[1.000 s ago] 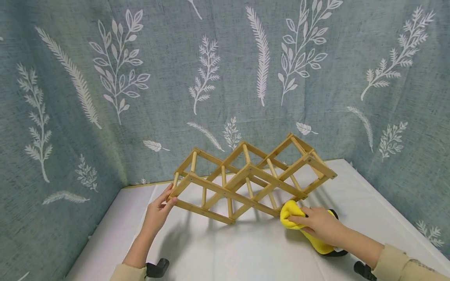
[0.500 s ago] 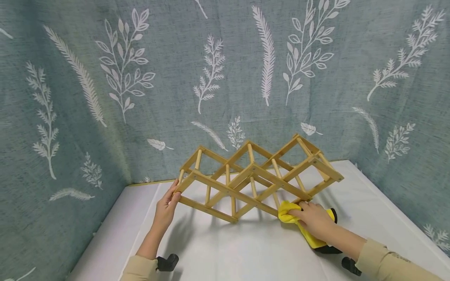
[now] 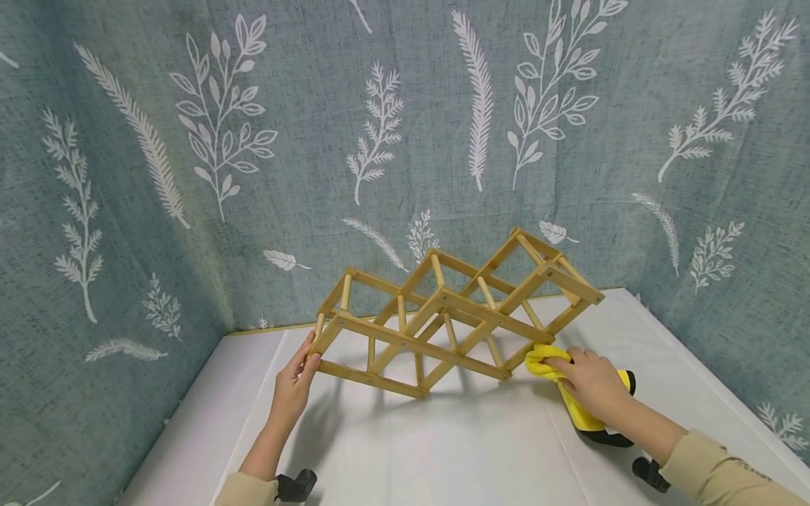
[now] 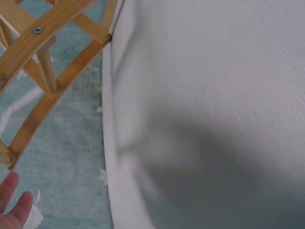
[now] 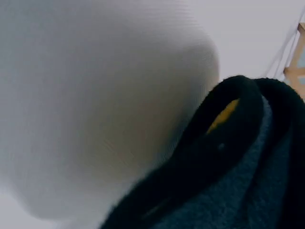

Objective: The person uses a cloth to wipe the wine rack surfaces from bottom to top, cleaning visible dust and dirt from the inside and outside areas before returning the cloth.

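A folding wooden lattice rack [image 3: 405, 342], with crossed slats and round dowels, stands tilted with its right end higher in the head view. My left hand [image 3: 294, 383] grips its left end, thumb on the near slat. In the left wrist view, fingertips of the left hand [image 4: 14, 210] show beside the rack [image 4: 71, 74]. My right hand [image 3: 598, 386] pinches a bunched yellow cloth [image 3: 579, 411] with a dark border, right at the rack's lower right slats. The right wrist view is partly filled by dark folds of the cloth [image 5: 214, 191]; the right fingers are hidden there.
A white-covered table [image 3: 443, 450] lies under the rack, with shadows on it. Green-grey fabric [image 3: 304, 176] printed with white leaves hangs behind and at both sides. Black wrist mounts [image 3: 296, 485] sit near both sleeves.
My right hand has shifted with the cloth rightward and up along the rack's lower edge. The rack's right end has risen and moved slightly left. The left hand keeps its grip.
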{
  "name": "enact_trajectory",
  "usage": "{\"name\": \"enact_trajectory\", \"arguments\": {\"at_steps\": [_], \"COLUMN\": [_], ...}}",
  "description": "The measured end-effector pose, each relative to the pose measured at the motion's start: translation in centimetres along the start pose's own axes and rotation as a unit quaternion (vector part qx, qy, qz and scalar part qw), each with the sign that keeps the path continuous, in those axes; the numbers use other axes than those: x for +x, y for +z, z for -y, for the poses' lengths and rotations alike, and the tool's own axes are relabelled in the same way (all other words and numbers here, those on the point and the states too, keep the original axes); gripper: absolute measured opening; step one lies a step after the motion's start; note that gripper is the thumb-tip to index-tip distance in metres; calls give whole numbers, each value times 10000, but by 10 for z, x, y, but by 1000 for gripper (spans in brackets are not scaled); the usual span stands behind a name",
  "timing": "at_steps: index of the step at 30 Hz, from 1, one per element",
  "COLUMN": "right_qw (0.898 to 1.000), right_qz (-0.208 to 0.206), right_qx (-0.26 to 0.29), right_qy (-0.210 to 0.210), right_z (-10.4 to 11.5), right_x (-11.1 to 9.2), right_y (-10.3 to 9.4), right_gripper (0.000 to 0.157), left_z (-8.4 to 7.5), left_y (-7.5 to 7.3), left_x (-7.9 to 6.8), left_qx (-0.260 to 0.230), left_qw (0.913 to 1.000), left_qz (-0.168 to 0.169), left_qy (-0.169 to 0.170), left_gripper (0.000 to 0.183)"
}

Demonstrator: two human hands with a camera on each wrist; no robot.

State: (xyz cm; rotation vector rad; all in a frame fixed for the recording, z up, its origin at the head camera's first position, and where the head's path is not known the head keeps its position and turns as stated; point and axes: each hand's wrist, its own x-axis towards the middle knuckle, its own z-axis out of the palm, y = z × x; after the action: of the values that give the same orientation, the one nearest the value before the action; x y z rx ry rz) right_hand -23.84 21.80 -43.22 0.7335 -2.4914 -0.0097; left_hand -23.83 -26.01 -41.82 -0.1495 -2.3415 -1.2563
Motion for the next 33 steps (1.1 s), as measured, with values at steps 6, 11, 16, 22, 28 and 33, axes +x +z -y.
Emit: {"name": "enact_trajectory", "arguments": {"at_steps": [6,11,16,22,28,33], "right_qw": [9980,9915,9964,9981,9997,9954], "right_qz": [206,965,684,539,234,451], "right_qx": [30,-38,-36,85,61,114], "right_qy": [-591,-871,-497,279,77,-843], "right_z": [12,23,20,6,5,15], "right_x": [2,8,10,8,5,4], "right_y": [8,12,13,4,4,16], "right_gripper": [38,33,31,33,34,34], "left_z": [-25,-39,-24,-16,-19,-20], "left_y": [-3,-3,2,5,7,9], "left_x": [-3,-3,2,3,2,1], "left_qx": [-45,-126,-185,-15,30,-21], "left_qw": [9999,9999,9998,9999,10000,10000], "left_qz": [-18,5,28,-7,10,-59], "left_qy": [-101,-81,-82,131,16,-21], "left_gripper": [31,30,28,28,30,31]}}
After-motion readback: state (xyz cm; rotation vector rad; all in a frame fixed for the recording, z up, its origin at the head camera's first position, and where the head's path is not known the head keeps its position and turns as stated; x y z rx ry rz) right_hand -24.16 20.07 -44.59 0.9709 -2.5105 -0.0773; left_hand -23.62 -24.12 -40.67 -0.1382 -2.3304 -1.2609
